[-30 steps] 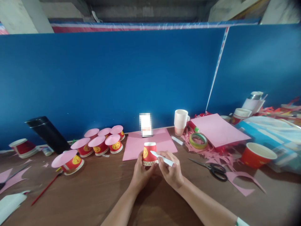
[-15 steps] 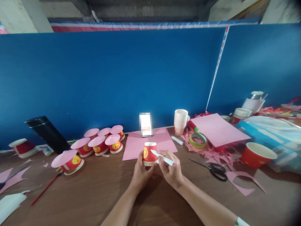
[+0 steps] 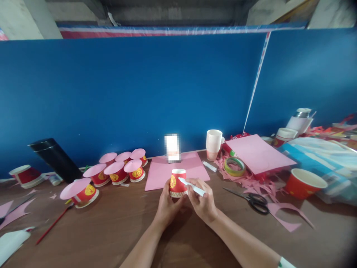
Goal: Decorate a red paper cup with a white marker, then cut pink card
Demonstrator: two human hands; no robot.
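An upside-down red paper cup (image 3: 178,188) with a yellow emblem and a zigzag band near its rim is gripped in my left hand (image 3: 166,204). My right hand (image 3: 203,201) pinches a white marker pen (image 3: 195,188), whose tip meets the red side of the cup or lies just in front of it; I cannot tell which. Behind the cup a pink sheet (image 3: 156,175) lies on the table, and a pixelated white upright object (image 3: 172,148) stands at its back edge. The pen's white cap (image 3: 210,166) seems to lie right of the sheet.
Several red cups with pink paper discs (image 3: 115,169) stand at left, near a black flask (image 3: 55,158) and a red brush (image 3: 54,224). To the right are stacked white cups (image 3: 214,143), tape (image 3: 234,166), scissors (image 3: 255,203), pink scraps (image 3: 287,216) and an orange-red cup (image 3: 305,184).
The view has shifted very slightly. Both hands, the cup and the marker pen keep almost the same positions.
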